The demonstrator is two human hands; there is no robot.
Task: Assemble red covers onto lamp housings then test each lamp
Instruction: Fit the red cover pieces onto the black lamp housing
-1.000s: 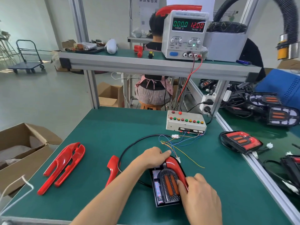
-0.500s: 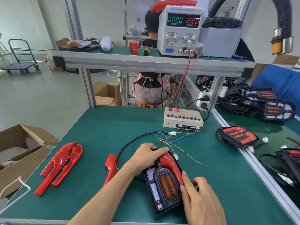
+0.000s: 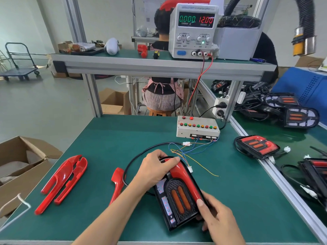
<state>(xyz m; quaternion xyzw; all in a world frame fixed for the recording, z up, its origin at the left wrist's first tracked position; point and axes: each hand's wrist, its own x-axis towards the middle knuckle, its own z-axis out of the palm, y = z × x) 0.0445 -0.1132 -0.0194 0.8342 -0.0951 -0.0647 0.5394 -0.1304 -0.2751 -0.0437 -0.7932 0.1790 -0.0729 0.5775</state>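
A black lamp housing (image 3: 177,202) with two orange strips lies on the green bench in front of me. A red cover (image 3: 184,175) sits along its top and right side. My left hand (image 3: 154,170) lies curled over the housing's top end and presses the cover there. My right hand (image 3: 217,218) grips the housing's lower right edge, thumb on the cover's lower tip. Another red cover piece (image 3: 117,181) lies just left of my left arm. Two more red covers (image 3: 62,181) lie further left.
A white test box (image 3: 198,128) with coloured buttons stands behind, its thin wires (image 3: 191,151) trailing to the lamp. A power supply (image 3: 192,30) sits on the shelf. A finished lamp (image 3: 256,145) and several others lie at right. An open carton (image 3: 23,167) stands at left.
The housing has swung clockwise, its lower end nearer me. My right hand slid down the cover's right arm to its lower tip. The left hand stayed on the top.
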